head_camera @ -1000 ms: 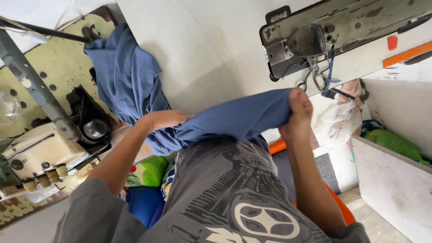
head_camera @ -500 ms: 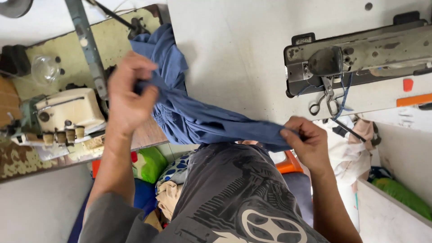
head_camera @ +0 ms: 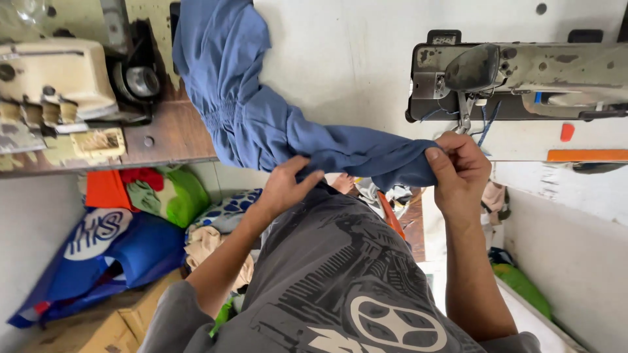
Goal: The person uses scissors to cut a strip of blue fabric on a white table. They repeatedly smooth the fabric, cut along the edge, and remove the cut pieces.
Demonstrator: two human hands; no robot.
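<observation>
A blue garment [head_camera: 261,124] with a gathered band drapes from the white sewing table [head_camera: 347,65] down toward my lap. My left hand [head_camera: 288,183] pinches its lower edge near the table's front. My right hand [head_camera: 458,167] grips the bunched end of the same cloth, just below the needle area of the grey sewing machine [head_camera: 523,78]. The cloth is stretched between both hands. My grey printed shirt fills the lower middle.
A second, cream-coloured sewing machine [head_camera: 59,78] stands on a worn wooden table at the left. Under it lie a blue bag [head_camera: 111,255], orange and green cloth [head_camera: 157,193] and a cardboard box [head_camera: 98,327]. Green cloth [head_camera: 523,287] lies at the lower right.
My left hand has come down from high over the table's left side to the front edge. The garment now lies spread on the table, and my right hand has risen toward the machine.
</observation>
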